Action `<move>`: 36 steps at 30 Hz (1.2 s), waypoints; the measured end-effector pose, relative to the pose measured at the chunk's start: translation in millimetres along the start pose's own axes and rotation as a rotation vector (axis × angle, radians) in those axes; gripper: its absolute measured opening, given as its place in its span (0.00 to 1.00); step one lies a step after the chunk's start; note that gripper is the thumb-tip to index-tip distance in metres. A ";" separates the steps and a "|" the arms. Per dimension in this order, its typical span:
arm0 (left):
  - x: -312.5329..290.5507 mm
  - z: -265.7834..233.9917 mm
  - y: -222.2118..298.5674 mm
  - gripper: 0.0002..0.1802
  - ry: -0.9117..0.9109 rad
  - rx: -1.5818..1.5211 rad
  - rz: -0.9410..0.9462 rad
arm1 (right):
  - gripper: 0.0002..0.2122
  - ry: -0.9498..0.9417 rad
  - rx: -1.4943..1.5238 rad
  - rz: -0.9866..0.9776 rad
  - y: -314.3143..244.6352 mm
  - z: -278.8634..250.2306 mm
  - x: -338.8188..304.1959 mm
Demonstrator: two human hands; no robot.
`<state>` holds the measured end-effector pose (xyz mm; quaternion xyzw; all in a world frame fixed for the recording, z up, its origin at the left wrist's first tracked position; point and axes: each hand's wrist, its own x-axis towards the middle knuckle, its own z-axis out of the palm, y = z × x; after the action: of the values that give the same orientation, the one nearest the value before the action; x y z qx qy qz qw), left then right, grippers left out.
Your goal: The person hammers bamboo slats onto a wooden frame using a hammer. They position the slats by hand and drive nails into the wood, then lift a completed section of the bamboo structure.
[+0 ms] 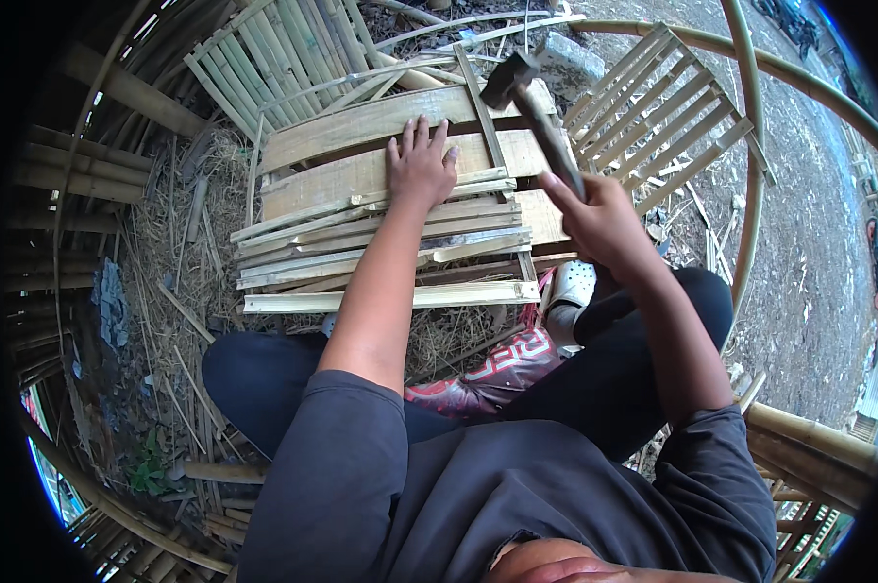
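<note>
In my raised right hand (599, 219) is a hammer (548, 126), gripped by its handle with the dark head up and to the left. My left hand (424, 160) lies with fingers spread on a wide wooden plank (313, 185). Another wide plank (342, 124) lies just beyond it. Nearer me, several split bamboo strips (390, 296) are laid side by side across the work. A narrow dark batten (483, 112) crosses the planks to the right of my left hand. Whether the hammer head touches anything cannot be made out.
A bamboo slat panel (274, 58) leans at the far left, and a slatted bamboo frame (653, 107) stands at the right. A pale stone block (567, 60) sits behind the planks. Straw and bamboo scraps (191, 253) litter the ground; a curved bamboo pole (750, 185) rises at right.
</note>
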<state>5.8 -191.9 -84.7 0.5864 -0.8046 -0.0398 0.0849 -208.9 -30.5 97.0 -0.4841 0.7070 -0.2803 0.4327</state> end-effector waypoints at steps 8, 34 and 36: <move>-0.7 -6.0 3.7 0.33 -0.004 -0.013 -0.017 | 0.14 0.584 -1.060 -0.668 -9.5 -106.4 42.2; 1.5 -1.2 3.5 0.32 0.040 0.026 0.018 | 0.02 0.037 -1.243 -0.965 58.2 -89.2 172.1; 3.2 -1.4 -0.7 0.32 0.038 0.024 0.018 | 0.02 0.143 -1.284 -0.927 64.0 -83.0 171.7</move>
<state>5.7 -195.1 -83.1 0.5806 -0.8086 -0.0180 0.0935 -337.5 -167.6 25.2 -0.8648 0.4828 0.0002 -0.1380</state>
